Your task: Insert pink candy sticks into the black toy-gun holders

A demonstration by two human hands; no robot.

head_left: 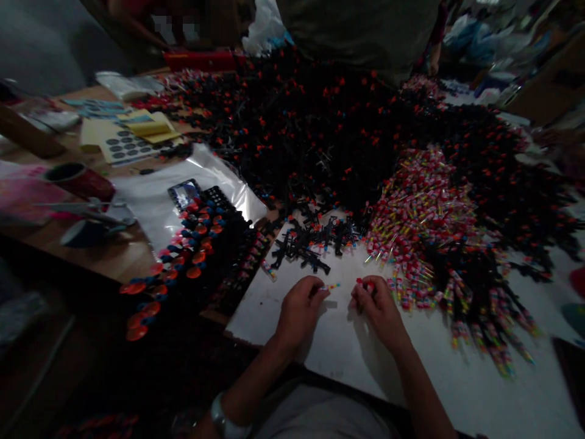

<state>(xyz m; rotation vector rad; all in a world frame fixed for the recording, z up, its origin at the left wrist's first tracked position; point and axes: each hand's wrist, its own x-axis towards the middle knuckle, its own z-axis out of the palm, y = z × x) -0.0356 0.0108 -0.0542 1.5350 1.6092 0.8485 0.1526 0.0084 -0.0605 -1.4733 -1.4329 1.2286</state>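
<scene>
My left hand (299, 311) rests on the white board (347, 353) with its fingers curled round a small multicoloured candy stick (333, 286) that pokes out to the right. My right hand (375, 303) is pinched shut on a small red-topped piece (365, 282). The two hands are a few centimetres apart. Just beyond them lies a cluster of small black toy guns (311, 244). To the right spreads a heap of wrapped candy sticks (420, 225).
A huge pile of black toy guns with orange tips (329, 128) covers the far table. Left lie a clear plastic bag (150, 195), suction-cup darts (183, 256), sticker sheets (123, 143), a tape roll (77, 180). Another person (361, 30) stands across the table.
</scene>
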